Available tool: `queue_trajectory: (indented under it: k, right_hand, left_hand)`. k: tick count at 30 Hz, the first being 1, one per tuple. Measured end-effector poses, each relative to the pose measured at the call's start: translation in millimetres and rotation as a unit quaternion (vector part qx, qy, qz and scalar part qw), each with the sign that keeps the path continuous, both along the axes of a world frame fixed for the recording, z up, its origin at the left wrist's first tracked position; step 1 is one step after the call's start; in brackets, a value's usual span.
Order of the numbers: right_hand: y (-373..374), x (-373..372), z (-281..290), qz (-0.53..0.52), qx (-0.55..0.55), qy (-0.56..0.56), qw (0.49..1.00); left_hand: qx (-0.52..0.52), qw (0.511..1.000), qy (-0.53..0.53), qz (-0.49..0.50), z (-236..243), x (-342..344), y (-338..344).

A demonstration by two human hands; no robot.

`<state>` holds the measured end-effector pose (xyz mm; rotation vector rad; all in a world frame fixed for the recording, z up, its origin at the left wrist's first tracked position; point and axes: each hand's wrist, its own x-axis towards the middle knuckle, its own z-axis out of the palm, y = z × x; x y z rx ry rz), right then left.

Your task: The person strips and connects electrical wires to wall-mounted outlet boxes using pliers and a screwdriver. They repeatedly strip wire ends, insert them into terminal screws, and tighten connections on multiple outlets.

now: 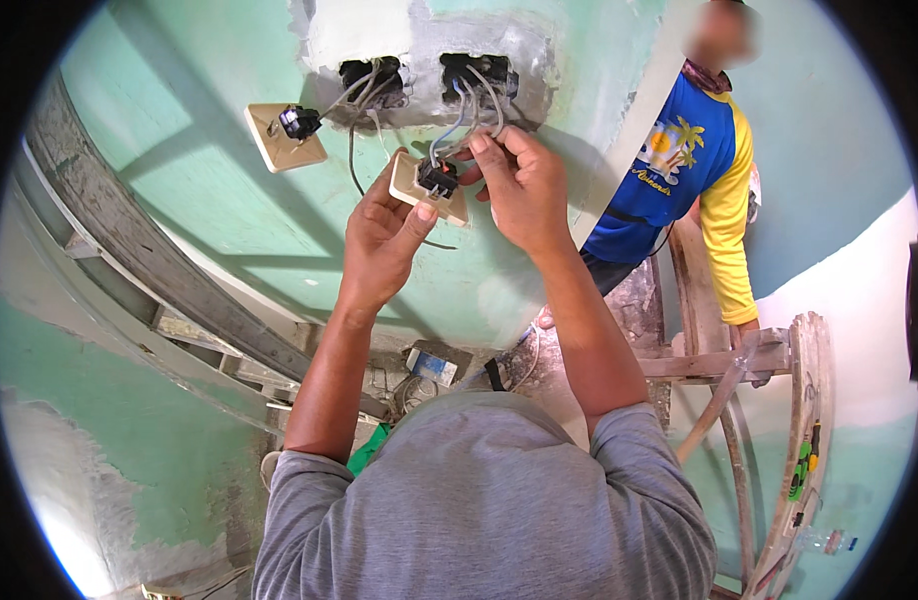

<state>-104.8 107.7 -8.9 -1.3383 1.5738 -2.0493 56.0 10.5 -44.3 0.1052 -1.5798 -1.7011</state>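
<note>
My left hand (379,245) grips a cream wall plate (451,208) by its edge, thumb at the front. The plate's back faces me, with a black electrical module (438,180) fixed on it. Grey and blue wires (461,118) run from the module up into the right wall opening (494,70). Beside the module, my right hand (524,190) pinches a grey wire with thumb and forefinger; its other fingers are partly hidden. A second cream plate (279,152) with a black module hangs by a wire from the left wall opening (355,72).
A ladder-like frame (179,285) curves along the left. At right a person in a blue and yellow shirt (669,175) rests a hand on a wooden stand (769,355). It bears green-handled tools (805,462) and a clear bottle (829,542). A small box (432,367) and cables lie below.
</note>
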Motion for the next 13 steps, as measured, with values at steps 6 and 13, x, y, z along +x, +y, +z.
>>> queue_trajectory:
  k: [6,13]
  right_hand:
    - [-1,1,0,-0.024,-0.004,0.033,0.999]
    - [-5,-10,-7,-0.006,-0.007,0.065,0.998]
  left_hand:
    - [-0.011,1.0,-0.019,0.01,2,2,2]
    - [-0.036,0.999,-0.034,0.007,-2,2,-5]
